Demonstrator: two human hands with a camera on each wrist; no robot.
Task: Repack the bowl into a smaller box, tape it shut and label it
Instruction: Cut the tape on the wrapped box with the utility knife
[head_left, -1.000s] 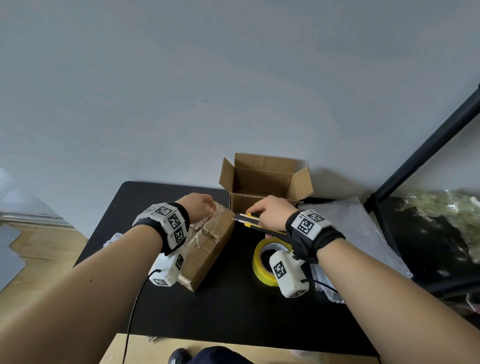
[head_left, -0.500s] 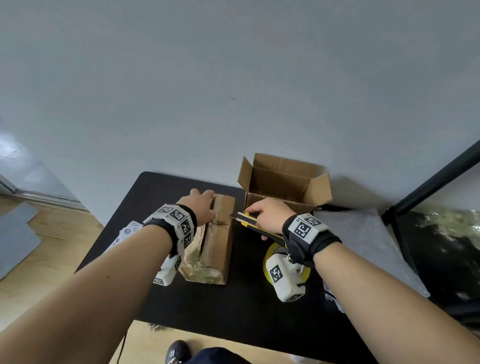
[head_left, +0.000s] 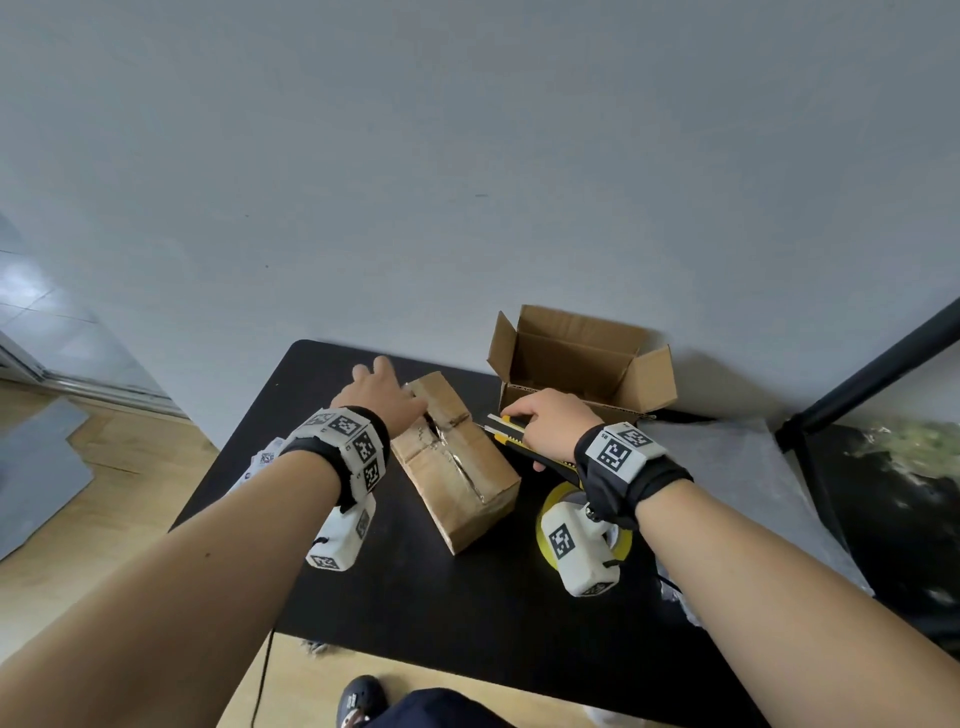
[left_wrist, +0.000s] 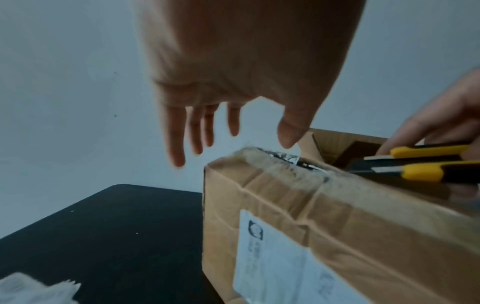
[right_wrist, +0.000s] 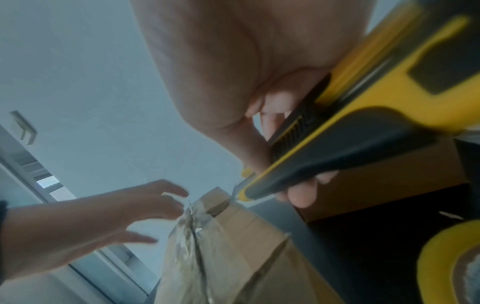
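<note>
The taped cardboard box (head_left: 457, 467) lies at the centre of the black table (head_left: 415, 613), in the lower middle of the head view, its top seam split. The left hand (head_left: 382, 397) hovers over its far end, fingers spread and straight, holding nothing. The right hand (head_left: 553, 428) grips a yellow-and-black utility knife (head_left: 506, 428), tip at the box's edge. An open empty box (head_left: 582, 358) stands behind; a yellow tape roll (right_wrist: 446, 265) lies under the right wrist.

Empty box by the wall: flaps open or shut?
Open. The empty box has all four flaps standing up, its bare interior showing.
</note>
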